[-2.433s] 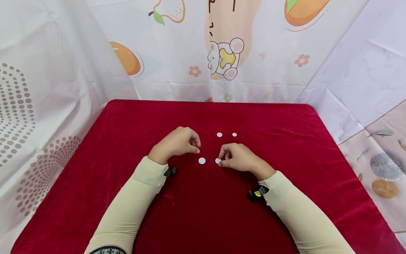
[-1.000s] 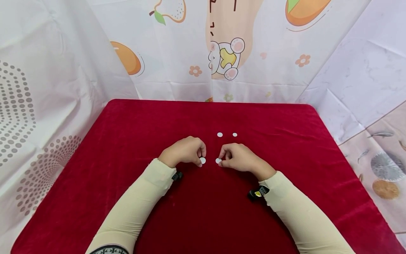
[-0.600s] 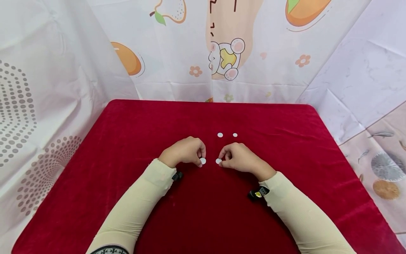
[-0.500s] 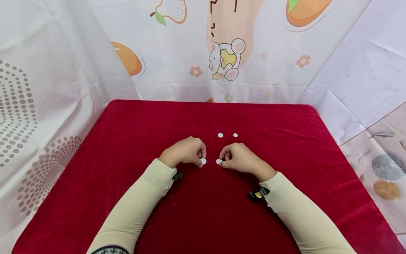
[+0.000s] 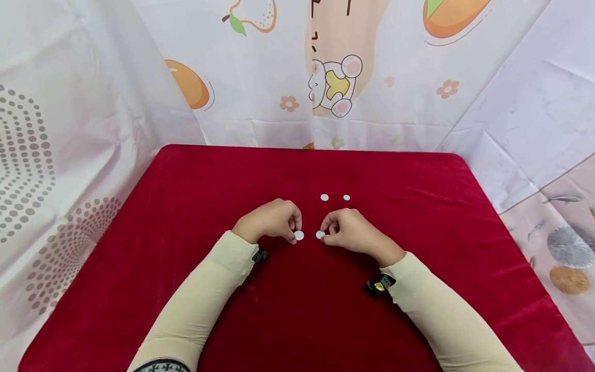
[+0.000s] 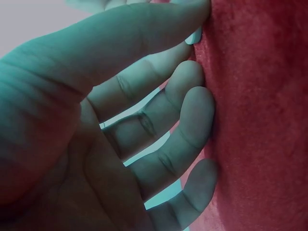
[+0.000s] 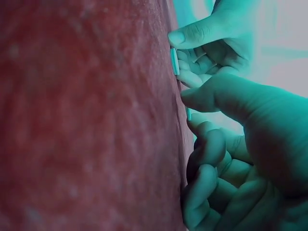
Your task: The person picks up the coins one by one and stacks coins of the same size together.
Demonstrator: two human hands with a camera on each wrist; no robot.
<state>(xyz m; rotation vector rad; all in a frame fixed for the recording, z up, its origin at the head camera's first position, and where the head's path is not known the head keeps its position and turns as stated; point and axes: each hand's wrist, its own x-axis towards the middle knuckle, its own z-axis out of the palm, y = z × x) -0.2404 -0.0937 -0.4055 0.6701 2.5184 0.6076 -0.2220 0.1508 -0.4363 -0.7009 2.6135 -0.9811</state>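
A small flat white disc [image 5: 299,235] lies on the red cloth at the fingertips of my left hand [image 5: 269,221]. The thumb and index finger of that hand pinch its edges. To its right, my right hand [image 5: 350,231] pinches a second, slightly smaller white disc [image 5: 320,234] between thumb and index finger. A short gap separates the two discs. Both appear edge-on in the right wrist view, the left disc [image 7: 174,61] beyond the right one [image 7: 189,114]. In the left wrist view, the thumb mostly hides the disc, and the other fingers curve loosely against the cloth.
Two more white discs lie farther back, a larger one [image 5: 324,197] and a smaller one [image 5: 346,197]. Red velvet cloth [image 5: 307,320] covers the table. Patterned white curtains [image 5: 260,93] hang behind it and at both sides.
My left hand has come down and right onto the larger near disc and pinched it. My right hand keeps its pinch, nearly still. The two held discs look very slightly closer together.
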